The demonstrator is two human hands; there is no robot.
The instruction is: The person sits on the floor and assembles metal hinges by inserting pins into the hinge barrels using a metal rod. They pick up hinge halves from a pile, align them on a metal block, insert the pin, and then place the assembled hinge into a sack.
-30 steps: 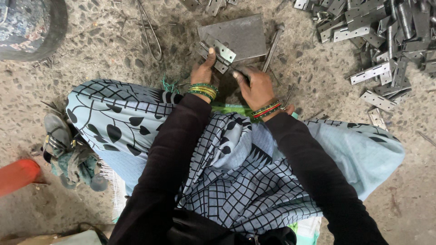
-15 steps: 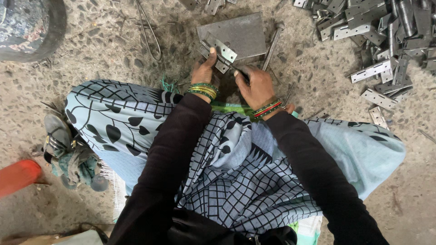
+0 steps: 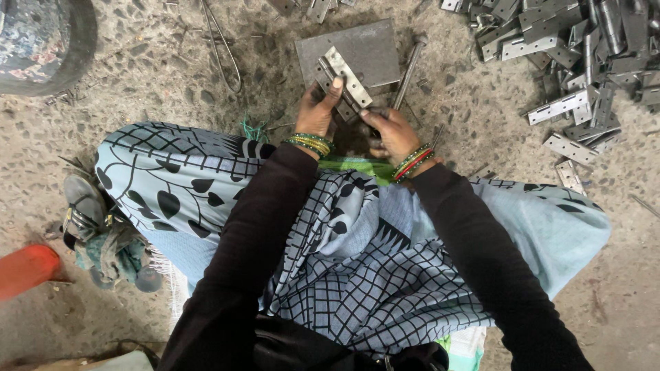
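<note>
Sitting on a rough concrete floor, the person works with both hands over a flat grey metal plate. Left hand: fingers clamped on a silver metal hinge, thumb pressing its leaf; hinge lies tilted across the plate's lower left corner, touching it. Right hand: just beside the hinge's lower end, fingers curled together; whether they grip anything, cannot tell. Bangles on both wrists. A long metal rod lies along the plate's right edge. A heap of loose hinges sits to the upper right, well apart. A bent wire loop lies upper left.
</note>
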